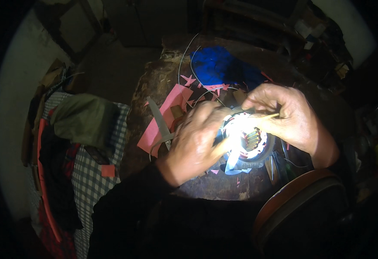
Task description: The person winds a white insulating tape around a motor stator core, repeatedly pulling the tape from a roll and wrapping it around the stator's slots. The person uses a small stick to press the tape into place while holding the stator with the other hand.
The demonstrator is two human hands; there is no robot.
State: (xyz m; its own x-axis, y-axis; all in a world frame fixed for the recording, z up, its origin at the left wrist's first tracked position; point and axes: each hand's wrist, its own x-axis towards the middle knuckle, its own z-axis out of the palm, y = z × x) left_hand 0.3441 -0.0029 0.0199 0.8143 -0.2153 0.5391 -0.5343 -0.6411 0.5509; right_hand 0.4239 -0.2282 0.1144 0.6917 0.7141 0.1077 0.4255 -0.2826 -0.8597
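A ring-shaped motor stator (253, 139) with slots along its inner wall stands on the worktable, lit by a glaring bright spot. My left hand (199, 140) is slightly blurred, its fingers curled over the stator's left side and its thumb at the opening. On the other side, my right hand (290, 114) pinches a thin yellowish stick (268, 116) whose tip reaches the stator's upper rim. Glare hides the detail inside the ring. White strips stick out around its edge, and a pale strip (232, 160) hangs down the front.
Pink sheet material (149, 139) and scraps lie left of the stator, beneath a broad pale blade (158, 114). Behind are a blue cloth-like piece (212, 64) and looping wires. Slim tools (272, 169) lie to the right. An orange-rimmed round object (283, 194) stands nearest me. Checked cloth (92, 183) is at left.
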